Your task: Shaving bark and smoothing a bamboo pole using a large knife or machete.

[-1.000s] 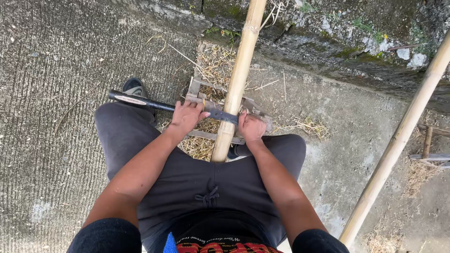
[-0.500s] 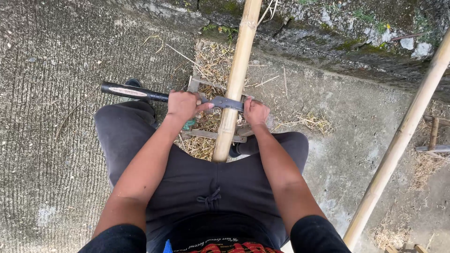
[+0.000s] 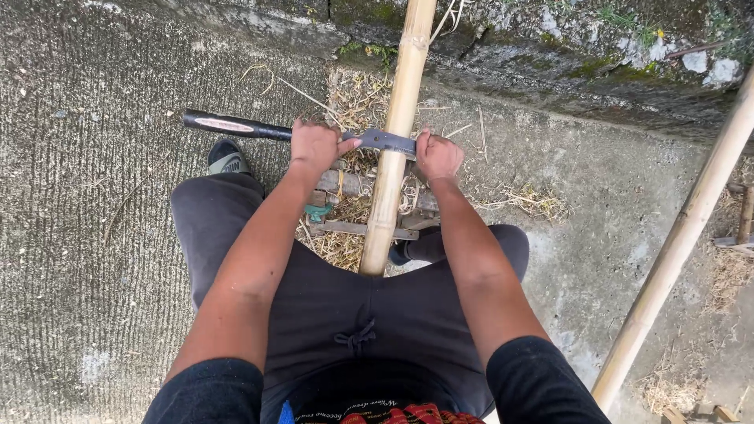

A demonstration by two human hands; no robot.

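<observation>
A long yellow bamboo pole (image 3: 395, 133) runs away from me between my knees, resting on a low wooden rack (image 3: 357, 206). Across it lies a big knife (image 3: 386, 141) with a grey blade and a long black handle (image 3: 229, 126) that sticks out to the left. My left hand (image 3: 314, 148) grips the handle just left of the pole. My right hand (image 3: 437, 155) grips the blade's far end on the right of the pole. Both arms reach forward over my dark trousers.
A second bamboo pole (image 3: 682, 234) slants across the right side. Dry shavings and straw (image 3: 355, 102) lie around the rack on the concrete ground. A mossy stone kerb (image 3: 565, 55) runs along the top. My left shoe (image 3: 228, 159) shows beside my knee.
Both hands and the knife have slid further away from me along the pole. The handle now sits higher in view.
</observation>
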